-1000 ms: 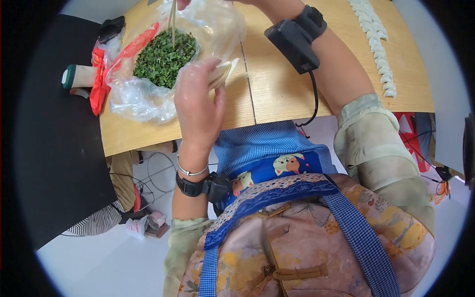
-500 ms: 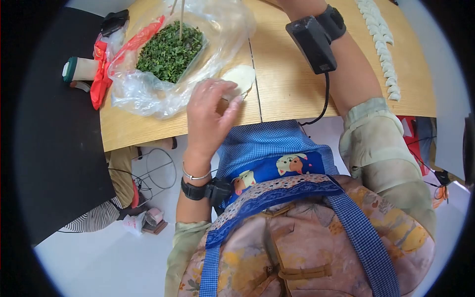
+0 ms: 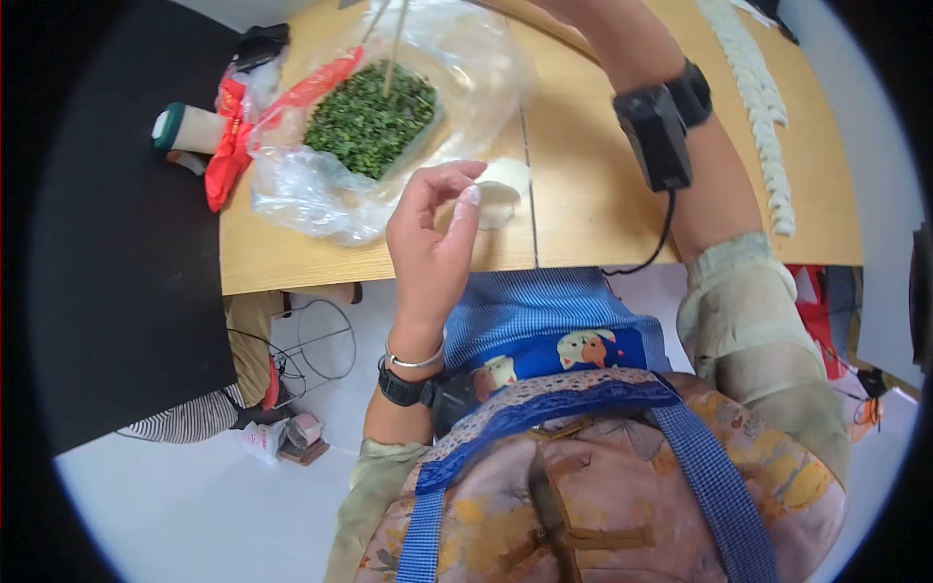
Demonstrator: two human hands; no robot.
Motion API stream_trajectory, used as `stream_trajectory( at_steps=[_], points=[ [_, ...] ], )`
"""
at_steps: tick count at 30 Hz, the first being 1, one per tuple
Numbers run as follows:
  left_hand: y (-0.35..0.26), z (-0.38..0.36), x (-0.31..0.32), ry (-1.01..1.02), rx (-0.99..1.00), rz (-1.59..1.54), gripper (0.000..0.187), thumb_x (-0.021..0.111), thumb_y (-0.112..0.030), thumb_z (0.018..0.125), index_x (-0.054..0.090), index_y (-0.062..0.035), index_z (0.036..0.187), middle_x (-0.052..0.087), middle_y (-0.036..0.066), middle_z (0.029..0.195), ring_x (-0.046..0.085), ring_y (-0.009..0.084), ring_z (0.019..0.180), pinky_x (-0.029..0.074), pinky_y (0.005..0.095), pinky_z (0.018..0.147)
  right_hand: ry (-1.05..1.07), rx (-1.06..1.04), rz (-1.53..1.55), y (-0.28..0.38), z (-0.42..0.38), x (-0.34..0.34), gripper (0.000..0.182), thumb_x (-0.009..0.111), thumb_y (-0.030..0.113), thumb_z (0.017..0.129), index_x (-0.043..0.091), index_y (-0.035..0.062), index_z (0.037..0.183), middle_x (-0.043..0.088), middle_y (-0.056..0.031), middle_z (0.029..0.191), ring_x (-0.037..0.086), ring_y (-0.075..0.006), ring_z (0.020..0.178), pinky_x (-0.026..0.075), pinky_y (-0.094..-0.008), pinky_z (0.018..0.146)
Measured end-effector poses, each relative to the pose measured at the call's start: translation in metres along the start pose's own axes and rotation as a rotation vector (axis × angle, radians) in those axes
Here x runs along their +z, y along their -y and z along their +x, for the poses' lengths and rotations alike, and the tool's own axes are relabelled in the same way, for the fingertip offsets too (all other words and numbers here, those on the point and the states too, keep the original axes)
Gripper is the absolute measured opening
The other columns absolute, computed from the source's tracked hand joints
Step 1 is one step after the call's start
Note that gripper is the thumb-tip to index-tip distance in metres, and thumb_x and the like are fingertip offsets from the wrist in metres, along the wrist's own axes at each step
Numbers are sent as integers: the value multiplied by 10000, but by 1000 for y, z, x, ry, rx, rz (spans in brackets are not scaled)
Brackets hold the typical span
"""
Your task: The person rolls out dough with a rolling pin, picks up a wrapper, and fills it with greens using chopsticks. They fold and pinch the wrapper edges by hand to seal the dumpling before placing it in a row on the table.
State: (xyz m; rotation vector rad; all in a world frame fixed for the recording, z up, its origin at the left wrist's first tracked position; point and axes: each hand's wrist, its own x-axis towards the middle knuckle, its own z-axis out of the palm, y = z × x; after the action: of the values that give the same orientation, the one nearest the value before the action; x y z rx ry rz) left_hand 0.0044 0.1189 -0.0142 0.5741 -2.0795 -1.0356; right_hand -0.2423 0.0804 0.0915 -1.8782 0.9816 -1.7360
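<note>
Currently | left hand [image 3: 431, 233], fingers [image 3: 461, 222] narrowly parted beside two-plus wrappers [image 3: 511, 176] | two chopsticks [image 3: 396, 51] | one greens heap [image 3: 364, 126] | right hand unseen

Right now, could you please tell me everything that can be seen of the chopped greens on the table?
The chopped greens form a dense, dark-to-mid-green heap of small, leafy-looking pieces. They lie on the left part of the wooden table, within crinkled clear plastic that spreads around them, with a red strip along one side. At least one thin, pale stick stands tilted in the heap. The left hand is nearby but apart from them. Their underside is hidden.
</note>
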Motion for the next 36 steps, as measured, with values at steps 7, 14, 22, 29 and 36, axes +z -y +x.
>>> stream_trajectory(
  at_steps=[7, 14, 22, 29, 36],
  points=[
    [-6, 24, -41, -363, -477, -865, 187, 417, -148, 1025, 467, -18, 1149, 622, 192, 1163, 663, 320, 1031, 585, 384, 837, 75, 177, 34, 13, -5, 6, 146, 568, 113, 958, 650, -5, 983, 687, -58, 802, 645, -107, 764, 511, -267, 768],
    [4, 47, -66, -400, -402, -1145, 326, 428, -174, 1014, 457, 41, 1257, 570, 183, 1261, 546, 321, 1219, 489, 445, 1019, 146, 264, 54, -15, -7, 24, 152, 554, 124, 953, 643, 12, 1002, 631, -14, 768, 622, -105, 732, 507, -243, 724],
    [18, 43, -62, -372, -458, -1304, 371, 450, -131, 996, 440, 69, 1309, 540, 186, 1311, 498, 307, 1270, 426, 449, 1094, 276, 242, -216, -47, -25, 40, 251, 601, 239, 961, 698, 12, 919, 678, -58, 948, 581, -119, 788, 482, -272, 741],
    [22, 42, -62, -449, -446, -1282, 365, 478, -69, 970, 436, 99, 1291, 526, 219, 1311, 504, 323, 1260, 413, 455, 1112, 175, 257, -139, -46, -27, 45, 314, 530, 292, 1005, 692, 26, 965, 657, -15, 899, 583, -114, 805, 466, -260, 715],
    [21, 40, -71, -434, -465, -1316, 335, 484, -106, 962, 459, 102, 1224, 532, 208, 1273, 500, 327, 1247, 397, 474, 1114, -53, 17, -150, -51, -20, 43, 338, 531, 333, 995, 714, 56, 933, 670, -16, 838, 532, -105, 720, 467, -270, 649]
  ],
)
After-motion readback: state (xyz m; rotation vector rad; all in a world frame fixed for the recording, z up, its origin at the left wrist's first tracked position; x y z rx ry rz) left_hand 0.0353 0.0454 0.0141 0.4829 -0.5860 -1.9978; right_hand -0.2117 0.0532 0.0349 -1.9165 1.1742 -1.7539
